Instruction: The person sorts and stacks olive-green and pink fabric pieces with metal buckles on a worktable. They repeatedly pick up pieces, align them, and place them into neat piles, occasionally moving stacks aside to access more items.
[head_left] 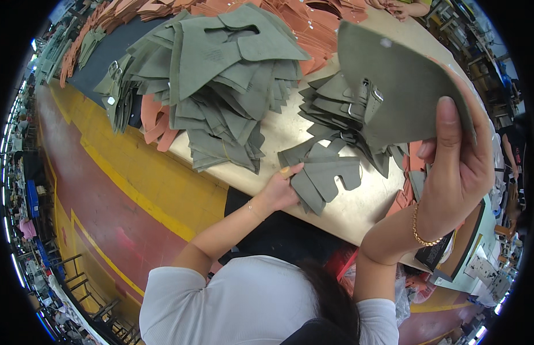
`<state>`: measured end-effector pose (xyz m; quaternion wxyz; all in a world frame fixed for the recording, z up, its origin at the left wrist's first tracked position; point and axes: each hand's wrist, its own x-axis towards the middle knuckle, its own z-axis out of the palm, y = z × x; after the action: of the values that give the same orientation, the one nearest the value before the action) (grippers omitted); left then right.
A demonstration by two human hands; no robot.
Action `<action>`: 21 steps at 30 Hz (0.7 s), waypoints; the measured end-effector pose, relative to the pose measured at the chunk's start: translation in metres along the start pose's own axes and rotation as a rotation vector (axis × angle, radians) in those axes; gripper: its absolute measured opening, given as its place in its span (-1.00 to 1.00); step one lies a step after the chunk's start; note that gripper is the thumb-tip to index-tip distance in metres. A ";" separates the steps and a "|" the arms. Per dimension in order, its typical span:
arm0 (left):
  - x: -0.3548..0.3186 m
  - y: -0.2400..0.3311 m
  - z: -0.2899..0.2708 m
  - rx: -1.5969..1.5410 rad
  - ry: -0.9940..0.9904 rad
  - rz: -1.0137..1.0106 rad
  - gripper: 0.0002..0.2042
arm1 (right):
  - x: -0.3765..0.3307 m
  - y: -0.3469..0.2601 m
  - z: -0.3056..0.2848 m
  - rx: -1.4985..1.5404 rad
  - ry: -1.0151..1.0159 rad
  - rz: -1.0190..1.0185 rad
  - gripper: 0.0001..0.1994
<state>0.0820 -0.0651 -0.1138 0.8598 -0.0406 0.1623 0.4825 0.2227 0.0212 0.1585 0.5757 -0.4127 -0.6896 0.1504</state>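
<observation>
My left hand is closed on the edge of a few grey-green cut pieces, which look like suede or leather with notched cut-outs, over the table's near edge. My right hand is raised on the right, thumb in front, pinching a larger grey-green panel that is curved and has a small pale mark near its top. Behind this panel, a stack of grey-green pieces with metal buckles lies on the table, partly hidden by it.
A tall, uneven pile of grey-green cut pieces stands left of centre on the pale table. Orange-brown pieces are heaped behind it. Strapped green pieces hang at the left edge. Another person's hands show at the far side.
</observation>
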 end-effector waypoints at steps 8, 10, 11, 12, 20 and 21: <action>-0.002 0.002 -0.014 0.543 -0.020 0.128 -0.40 | -0.022 -0.044 0.006 -0.054 -0.449 -0.006 -0.81; -0.001 0.005 -0.019 0.111 -0.040 -0.173 -0.38 | -0.029 -0.045 0.012 0.088 -0.315 0.025 -0.85; -0.001 0.007 -0.020 -0.191 0.035 -0.381 -0.37 | -0.028 -0.047 0.007 0.043 -0.387 0.044 -0.84; 0.002 0.004 -0.019 -0.222 -0.007 -0.257 -0.45 | -0.026 -0.051 0.001 -0.001 -0.457 0.062 -0.82; -0.005 0.007 0.027 -0.008 0.080 0.051 -0.53 | -0.020 -0.057 -0.027 -0.170 -0.770 0.092 -0.78; -0.007 0.006 0.035 -0.014 0.298 0.012 -0.52 | -0.020 -0.055 -0.026 -0.165 -0.789 0.098 -0.77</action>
<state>0.0817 -0.0593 -0.0777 0.8229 -0.1170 0.2850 0.4775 0.2248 -0.0342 0.1901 0.2238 -0.4004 -0.8469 0.2690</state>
